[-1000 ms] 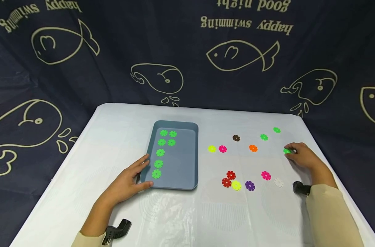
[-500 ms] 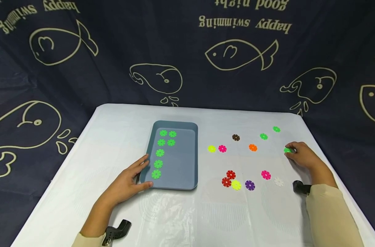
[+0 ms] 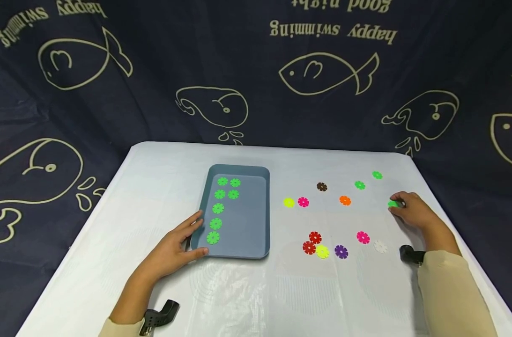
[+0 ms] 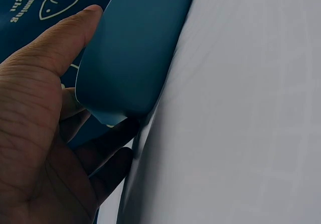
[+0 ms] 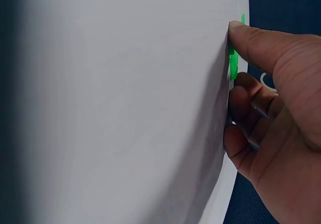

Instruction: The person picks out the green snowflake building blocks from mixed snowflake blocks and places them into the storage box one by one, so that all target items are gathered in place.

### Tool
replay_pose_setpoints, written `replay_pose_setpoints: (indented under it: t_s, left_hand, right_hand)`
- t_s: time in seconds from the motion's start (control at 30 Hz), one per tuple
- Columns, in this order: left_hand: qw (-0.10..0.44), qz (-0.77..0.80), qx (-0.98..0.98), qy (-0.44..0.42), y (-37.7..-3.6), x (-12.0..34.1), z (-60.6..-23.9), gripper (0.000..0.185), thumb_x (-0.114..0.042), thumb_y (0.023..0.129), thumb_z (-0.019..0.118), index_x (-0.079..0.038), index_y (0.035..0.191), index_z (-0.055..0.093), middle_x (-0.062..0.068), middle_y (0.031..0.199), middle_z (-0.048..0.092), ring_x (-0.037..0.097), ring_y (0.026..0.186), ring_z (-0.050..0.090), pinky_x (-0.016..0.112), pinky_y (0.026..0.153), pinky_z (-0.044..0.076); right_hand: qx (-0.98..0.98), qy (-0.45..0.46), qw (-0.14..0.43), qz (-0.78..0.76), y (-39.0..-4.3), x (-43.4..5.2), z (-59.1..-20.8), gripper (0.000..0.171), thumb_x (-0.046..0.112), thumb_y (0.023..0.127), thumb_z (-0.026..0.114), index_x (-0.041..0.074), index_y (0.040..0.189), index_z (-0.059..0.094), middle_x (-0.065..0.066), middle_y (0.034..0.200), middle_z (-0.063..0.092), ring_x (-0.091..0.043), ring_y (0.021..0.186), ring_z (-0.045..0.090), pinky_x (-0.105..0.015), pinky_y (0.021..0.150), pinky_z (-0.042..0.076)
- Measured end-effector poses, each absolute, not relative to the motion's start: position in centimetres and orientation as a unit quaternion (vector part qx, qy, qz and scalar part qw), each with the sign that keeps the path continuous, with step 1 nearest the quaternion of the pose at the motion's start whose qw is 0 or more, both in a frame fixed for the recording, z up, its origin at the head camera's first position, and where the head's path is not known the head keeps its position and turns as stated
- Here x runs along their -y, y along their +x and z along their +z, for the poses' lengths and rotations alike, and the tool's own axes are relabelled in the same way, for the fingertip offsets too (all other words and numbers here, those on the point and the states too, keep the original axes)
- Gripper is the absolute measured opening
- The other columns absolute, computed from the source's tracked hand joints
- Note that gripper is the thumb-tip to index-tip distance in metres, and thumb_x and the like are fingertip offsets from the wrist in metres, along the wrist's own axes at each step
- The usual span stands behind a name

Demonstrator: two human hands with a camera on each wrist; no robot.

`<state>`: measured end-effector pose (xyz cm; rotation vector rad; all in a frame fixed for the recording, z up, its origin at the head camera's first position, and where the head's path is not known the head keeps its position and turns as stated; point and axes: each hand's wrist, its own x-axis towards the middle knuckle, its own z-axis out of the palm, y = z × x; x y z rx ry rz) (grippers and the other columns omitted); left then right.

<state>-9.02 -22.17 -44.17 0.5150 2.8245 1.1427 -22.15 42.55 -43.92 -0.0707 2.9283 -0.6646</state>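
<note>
My left hand (image 3: 169,252) holds the near left corner of a blue-grey tray (image 3: 248,220), its thumb at the near rim and its fingers along the left side. Dark wall of the tray (image 4: 135,48) fills the space beside the thumb in the left wrist view. Several green notched discs (image 3: 218,208) lie flat in the tray, mostly down its left side. At the table's right, my right hand (image 3: 413,210) pinches another green notched disc (image 3: 393,204) between thumb and fingers, at the tabletop. That disc (image 5: 233,66) shows edge-on in the right wrist view, partly hidden by the thumb.
Two loose green discs (image 3: 359,185) lie beyond the right hand. Brown (image 3: 322,186), orange (image 3: 345,201), pink (image 3: 363,238), yellow (image 3: 322,252), red (image 3: 309,247), purple (image 3: 341,252) and white discs (image 3: 380,246) are scattered right of the tray. A dark patterned cloth (image 3: 256,61) hangs behind the white table (image 3: 163,173).
The head view has shifted very slightly. My right hand stays at the green disc with hardly any motion, and my left hand keeps its place on the tray.
</note>
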Motion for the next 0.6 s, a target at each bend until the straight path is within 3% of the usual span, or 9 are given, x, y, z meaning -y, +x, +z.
replay_pose_setpoints:
  t_s: [0.4, 0.6]
  left_hand:
    - [0.029, 0.374, -0.912, 0.164, -9.03, 22.16, -44.08, 0.089, -0.05, 0.084, 0.076, -0.001, 0.15, 0.042, -0.002, 0.163, 0.025, 0.029, 0.147, 0.024, 0.054, 0.112, 0.029]
    - [0.021, 0.37, -0.913, 0.168, -9.03, 22.11, -44.18, 0.086, -0.047, 0.085, 0.076, 0.0, 0.149, 0.043, 0.001, 0.162, 0.027, 0.032, 0.146, 0.026, 0.055, 0.111, 0.03]
  right_hand:
    - [-0.975, -0.018, 0.053, -0.216, -22.03, -42.65, -44.04, 0.026, 0.009, 0.093, 0.064, -0.011, 0.107, 0.054, -0.034, 0.108, 0.047, -0.05, 0.104, 0.044, -0.066, 0.094, 0.032]
    - [-0.975, 0.0, 0.064, -0.212, -22.0, -42.6, -43.98, 0.035, 0.013, 0.094, 0.063, -0.014, 0.114, 0.051, -0.037, 0.113, 0.044, -0.053, 0.108, 0.043, -0.067, 0.096, 0.032]
